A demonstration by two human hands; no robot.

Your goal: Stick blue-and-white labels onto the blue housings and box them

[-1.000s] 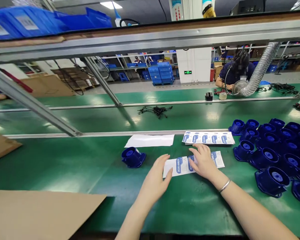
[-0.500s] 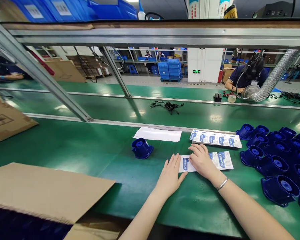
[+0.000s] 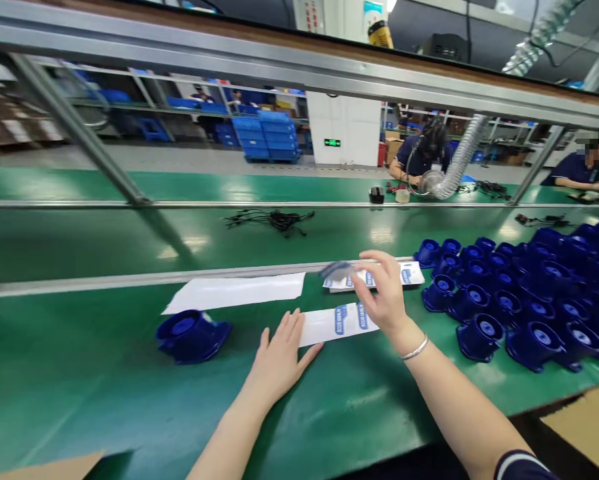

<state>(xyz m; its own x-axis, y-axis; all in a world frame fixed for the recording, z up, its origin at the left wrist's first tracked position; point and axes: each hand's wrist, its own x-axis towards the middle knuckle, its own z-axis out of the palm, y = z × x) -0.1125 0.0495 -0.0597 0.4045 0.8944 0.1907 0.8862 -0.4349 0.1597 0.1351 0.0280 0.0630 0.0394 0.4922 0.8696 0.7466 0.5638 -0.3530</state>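
Note:
My left hand lies flat, fingers spread, on the left end of a sheet of blue-and-white labels. That end of the sheet is bare white, with printed labels further right. Above the sheet, my right hand pinches a peeled label, which is smeared by motion and juts out to the left of the fingertips. Behind it lies a stack of label sheets, partly hidden by the hand. A single dark blue plastic housing rests on the table left of my left hand.
Many blue housings crowd the right side of the green table. A blank white backing sheet lies behind the lone housing. Black cables rest beyond the metal rail. Co-workers sit across the bench. Cardboard shows at lower right.
My right hand has lifted off the label sheet with a label in its fingers. The sheet's left part is now bare. My left hand stays on it; the view has turned right.

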